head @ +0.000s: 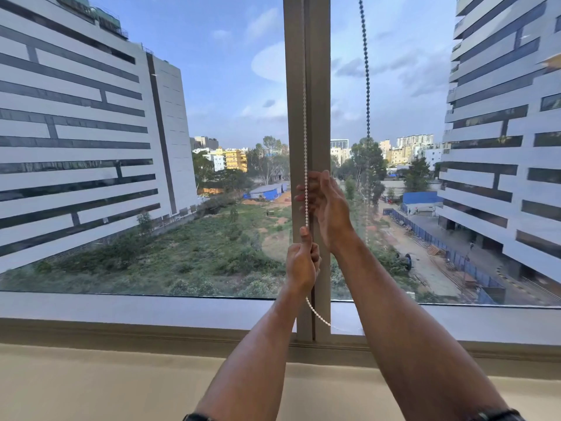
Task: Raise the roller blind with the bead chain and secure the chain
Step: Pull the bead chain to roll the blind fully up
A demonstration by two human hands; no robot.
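Observation:
A white bead chain (304, 129) hangs along the beige window mullion (318, 86). My left hand (302, 262) is clenched on that chain low down, thumb up. The chain's loose end (317, 314) curves out below the fist toward the sill. My right hand (326, 205) is higher, fingers curled around the chain against the mullion. A second strand (366, 71) hangs to the right of the mullion, dark against the sky. No blind fabric shows over the glass.
The window sill (121, 311) and a beige ledge (106, 384) run across below my arms. Through the glass are tall office buildings on both sides and a green lot. A dark wristband sits on each forearm at the bottom edge.

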